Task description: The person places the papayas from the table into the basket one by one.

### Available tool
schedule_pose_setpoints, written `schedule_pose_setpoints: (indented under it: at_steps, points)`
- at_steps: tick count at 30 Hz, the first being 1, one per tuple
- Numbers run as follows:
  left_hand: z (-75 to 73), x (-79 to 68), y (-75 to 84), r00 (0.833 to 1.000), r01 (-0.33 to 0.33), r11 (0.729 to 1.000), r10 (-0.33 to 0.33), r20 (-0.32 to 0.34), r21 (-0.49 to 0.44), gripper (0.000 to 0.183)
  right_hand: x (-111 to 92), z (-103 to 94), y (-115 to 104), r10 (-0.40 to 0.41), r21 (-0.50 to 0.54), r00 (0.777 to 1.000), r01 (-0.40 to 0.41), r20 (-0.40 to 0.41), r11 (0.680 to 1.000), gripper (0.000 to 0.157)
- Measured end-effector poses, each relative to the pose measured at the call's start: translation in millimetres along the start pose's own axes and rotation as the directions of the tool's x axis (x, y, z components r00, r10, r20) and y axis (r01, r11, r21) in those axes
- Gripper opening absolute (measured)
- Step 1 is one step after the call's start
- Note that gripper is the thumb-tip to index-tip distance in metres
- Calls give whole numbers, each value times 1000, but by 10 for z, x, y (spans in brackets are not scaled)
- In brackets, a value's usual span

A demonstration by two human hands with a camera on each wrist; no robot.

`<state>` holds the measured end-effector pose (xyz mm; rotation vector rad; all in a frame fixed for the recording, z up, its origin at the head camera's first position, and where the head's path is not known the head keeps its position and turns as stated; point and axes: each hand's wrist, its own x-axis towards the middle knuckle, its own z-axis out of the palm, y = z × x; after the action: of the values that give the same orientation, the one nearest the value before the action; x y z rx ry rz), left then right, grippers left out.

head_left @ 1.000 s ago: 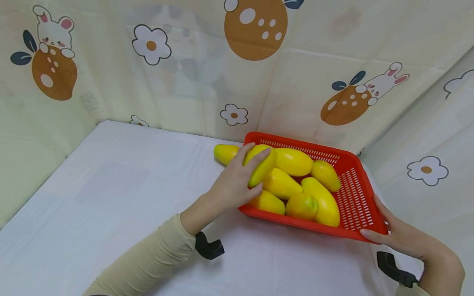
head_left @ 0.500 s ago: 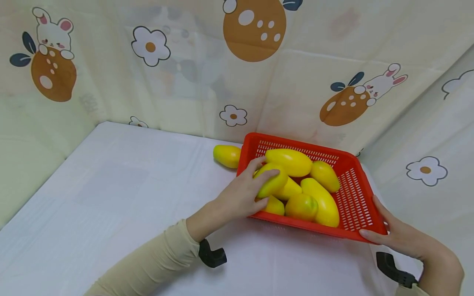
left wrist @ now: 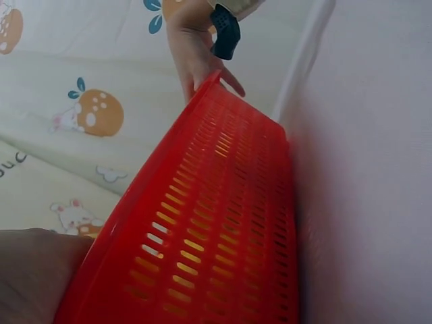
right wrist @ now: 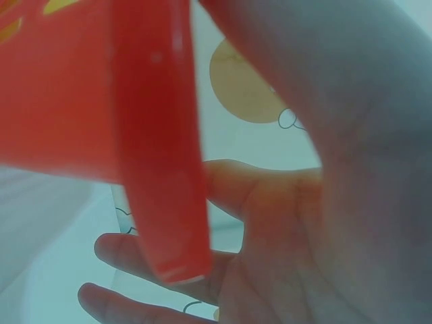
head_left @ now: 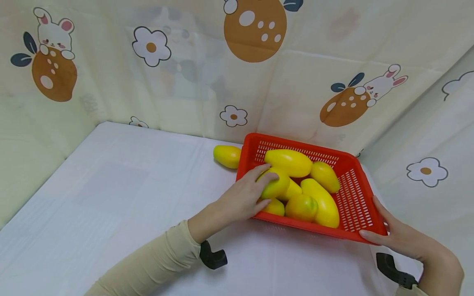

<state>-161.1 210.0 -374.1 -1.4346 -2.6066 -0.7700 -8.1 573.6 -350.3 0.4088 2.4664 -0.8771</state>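
A red plastic basket with slotted walls holds several yellow mangoes, one with an orange tinge. My left hand reaches over its left side, fingers and thumb around a mango that lies against the others. At the right end, my right hand grips the basket's corner, thumb on the near rim and fingers along the outer side. In the left wrist view the basket's near wall hides the held mango. The right wrist view shows the rim between thumb and fingers.
One more mango lies on the white table just outside the basket's left end. A patterned curtain hangs right behind the table, with another at the right side.
My left hand has moved right and toward me, carrying the mango from the basket's left rim down among the others. My right hand stays at the basket's corner.
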Motion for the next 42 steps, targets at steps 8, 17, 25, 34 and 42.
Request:
schedule_pose_setpoints:
  at_steps: [8, 17, 25, 34, 42]
  points:
    - [-10, -4, -3, 999, -33, 998, 33, 0, 46, 49, 3, 0, 1, -2, 10, 1000, 2, -4, 1000, 102]
    - [-15, -2, 7, 999, -33, 994, 29, 38, 108, 47, 21, 1, 57, -2, 16, 1000, 2, -10, 1000, 103]
    - [1, -10, 2, 998, -56, 997, 55, 26, 51, 48, 25, -12, 52, 7, 25, 1000, -7, -6, 1000, 104]
    - [-23, -6, 4, 998, -66, 996, 65, 12, 60, 45, 32, -15, 56, 6, 26, 1000, -6, 3, 1000, 103]
    - [-51, 3, -76, 988, -124, 990, 130, -84, 74, 39, 32, 7, 51, -7, 32, 1000, 7, 1, 999, 104]
